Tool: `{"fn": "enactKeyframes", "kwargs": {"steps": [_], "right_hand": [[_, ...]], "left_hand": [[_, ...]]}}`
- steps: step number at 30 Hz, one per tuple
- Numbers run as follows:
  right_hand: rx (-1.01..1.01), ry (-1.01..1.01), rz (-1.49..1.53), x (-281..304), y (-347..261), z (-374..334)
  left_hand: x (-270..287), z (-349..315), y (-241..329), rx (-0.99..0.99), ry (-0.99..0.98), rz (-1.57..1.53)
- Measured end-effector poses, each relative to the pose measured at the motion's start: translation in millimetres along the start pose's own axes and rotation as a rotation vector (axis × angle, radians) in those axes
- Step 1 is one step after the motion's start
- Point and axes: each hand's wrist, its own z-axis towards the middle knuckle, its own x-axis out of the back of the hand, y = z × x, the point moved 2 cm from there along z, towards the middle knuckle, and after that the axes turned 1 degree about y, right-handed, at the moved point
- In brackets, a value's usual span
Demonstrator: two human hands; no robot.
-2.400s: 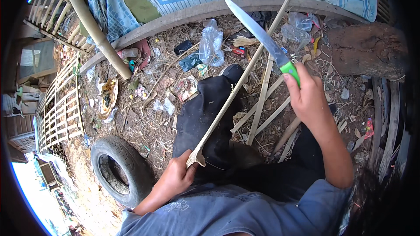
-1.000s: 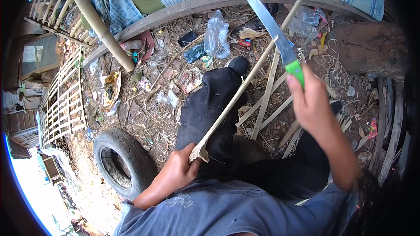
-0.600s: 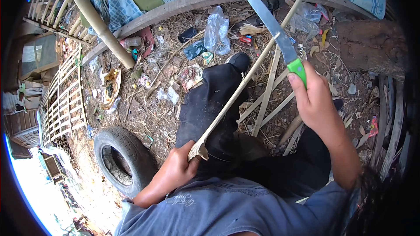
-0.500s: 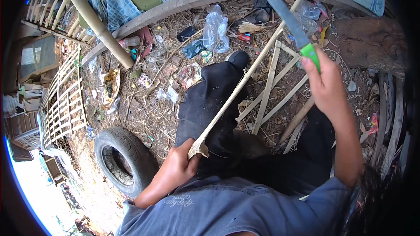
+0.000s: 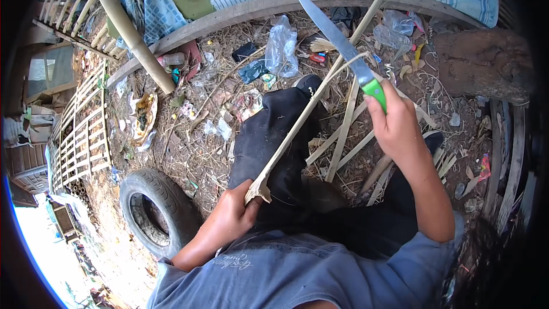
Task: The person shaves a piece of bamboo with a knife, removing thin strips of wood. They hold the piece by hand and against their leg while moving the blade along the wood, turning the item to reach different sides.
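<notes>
A long pale bamboo strip [image 5: 297, 123] runs slantwise from my lap to the far right, above my dark trousers. My left hand [image 5: 234, 212] is closed around its near end, which is ragged and split. In my right hand [image 5: 394, 117] is a knife [image 5: 337, 40], gripped by its green handle, its long blade pointing up and to the left. The blade lies across the strip's far part, and a thin shaving curls off beside it. Several split bamboo strips [image 5: 346, 131] lie on the ground below my right hand.
An old tyre [image 5: 157, 209] lies at the left, near bamboo lattice panels [image 5: 83, 131]. Plastic bags [image 5: 281, 46] and litter cover the ground. A long curved wooden beam [image 5: 246, 8] crosses the far side, a thick log [image 5: 483, 63] lies right, and a bamboo pole [image 5: 131, 28] leans far left.
My right hand and the knife have moved left and slightly down, bringing the blade over the strip. A curled shaving now shows by the blade. My left hand stays nearly in place.
</notes>
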Motion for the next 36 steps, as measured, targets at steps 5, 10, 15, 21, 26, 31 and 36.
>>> {"fn": "enactKeyframes", "kwargs": {"steps": [5,10,15,21,26,31,36], "right_hand": [[0.268,-0.140,-0.106,-28,-22,-32],[0.235,-0.003,-0.208,-39,-20,-37],[0.058,0.052,-0.085,-23,-6,-24],[0.244,-0.077,-0.039,-60,-39,-55],[0.239,-0.147,-0.030,-75,-46,-82],[0.055,-0.053,0.072,-71,-39,-71],[0.164,-0.103,0.082,-85,-51,-92]], "left_hand": [[-3,-2,-6,-0.042,0.016,0.002],[0,-2,-3,-0.076,0.036,-0.020],[0,-3,3,-0.150,0.071,-0.015],[0,-10,-10,-0.202,0.133,-0.004],[-7,-9,-5,-0.210,0.158,0.009],[-8,-15,-14,-0.230,0.214,0.091],[-11,-16,-13,-0.206,0.225,0.133]]}}
